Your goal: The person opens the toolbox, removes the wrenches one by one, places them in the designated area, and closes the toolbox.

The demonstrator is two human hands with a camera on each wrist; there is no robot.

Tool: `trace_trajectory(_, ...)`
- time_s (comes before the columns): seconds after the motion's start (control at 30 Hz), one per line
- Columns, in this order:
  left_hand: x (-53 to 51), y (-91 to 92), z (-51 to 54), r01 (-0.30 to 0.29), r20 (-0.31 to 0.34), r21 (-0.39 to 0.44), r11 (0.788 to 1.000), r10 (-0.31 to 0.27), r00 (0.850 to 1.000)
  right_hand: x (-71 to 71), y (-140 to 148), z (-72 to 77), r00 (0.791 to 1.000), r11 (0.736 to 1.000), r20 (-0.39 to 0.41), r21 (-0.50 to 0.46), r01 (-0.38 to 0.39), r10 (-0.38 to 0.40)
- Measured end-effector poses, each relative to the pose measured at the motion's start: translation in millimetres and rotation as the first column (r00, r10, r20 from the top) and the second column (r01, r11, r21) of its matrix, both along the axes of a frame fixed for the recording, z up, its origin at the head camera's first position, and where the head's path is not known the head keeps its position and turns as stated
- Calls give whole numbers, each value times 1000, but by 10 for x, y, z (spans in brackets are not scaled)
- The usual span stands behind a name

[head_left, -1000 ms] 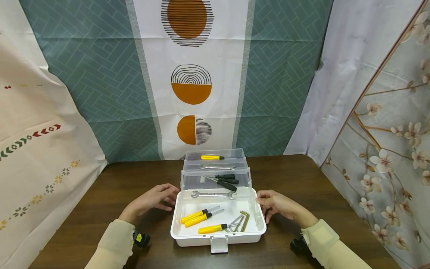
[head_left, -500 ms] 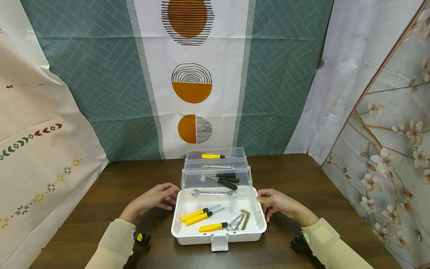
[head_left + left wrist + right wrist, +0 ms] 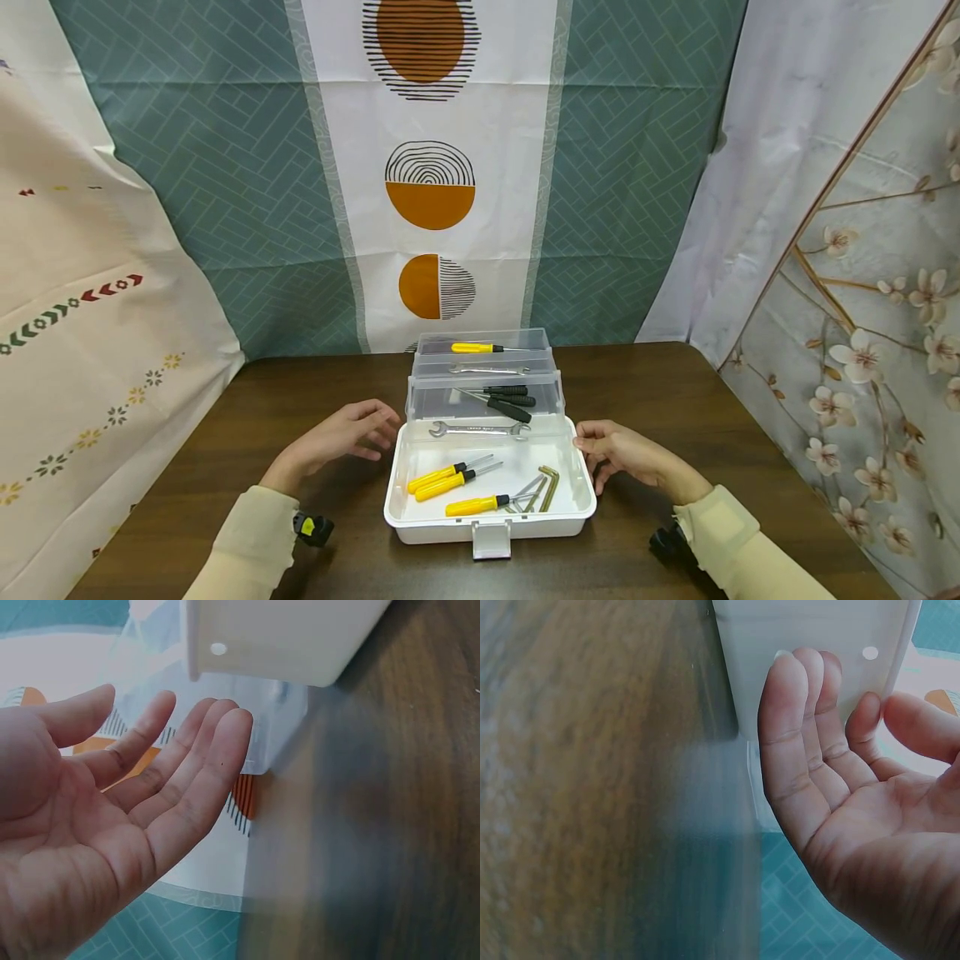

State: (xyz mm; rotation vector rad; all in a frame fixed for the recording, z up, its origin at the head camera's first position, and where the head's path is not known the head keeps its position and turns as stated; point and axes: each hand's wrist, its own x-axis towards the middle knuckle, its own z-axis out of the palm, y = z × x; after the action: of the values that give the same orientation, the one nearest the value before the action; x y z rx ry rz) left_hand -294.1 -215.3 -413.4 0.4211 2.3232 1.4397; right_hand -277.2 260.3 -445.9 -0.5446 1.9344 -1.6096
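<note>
An open white toolbox (image 3: 491,530) holds yellow-handled screwdrivers (image 3: 441,485), brass hex keys (image 3: 551,490) and a wrench (image 3: 480,431). Behind it, clear trays (image 3: 450,406) carry black-handled screwdrivers (image 3: 508,411), another wrench (image 3: 491,370) and a yellow screwdriver (image 3: 474,348). My left hand (image 3: 341,437) hovers just left of the box with relaxed fingers; in the left wrist view that hand (image 3: 127,802) is apart from the box wall (image 3: 277,637). At the right rim, my right hand (image 3: 633,457) pinches the edge between thumb and index finger, its other fingers along the outer wall (image 3: 802,622).
The brown wooden table (image 3: 300,392) extends on both sides of the box. Patterned cloths hang behind it (image 3: 630,208) and at the left (image 3: 112,333) and right (image 3: 862,400). A latch (image 3: 491,542) hangs down at the box's front.
My left hand has shifted slightly up and left, away from the box's side. The right hand keeps its place at the rim, and the tools lie as before.
</note>
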Motion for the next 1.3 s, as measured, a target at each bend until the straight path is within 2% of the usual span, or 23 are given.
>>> trace_trajectory(0.27, 25, 29, 111, -12, -32, 12, 1000, 13, 999, -3, 6, 16, 1000, 1000, 1, -3, -7, 7)
trace_trajectory(0.67, -12, 100, 222, -35, -96, 25, 999, 37, 995, -8, 0, 19, 1000, 1000, 6, 7, 0, 0)
trace_trajectory(1.3, -102, 311, 459, 38, -217, 135, 990, -8, 976, -21, 9, -11, 1000, 1000, 4, -9, -9, 9)
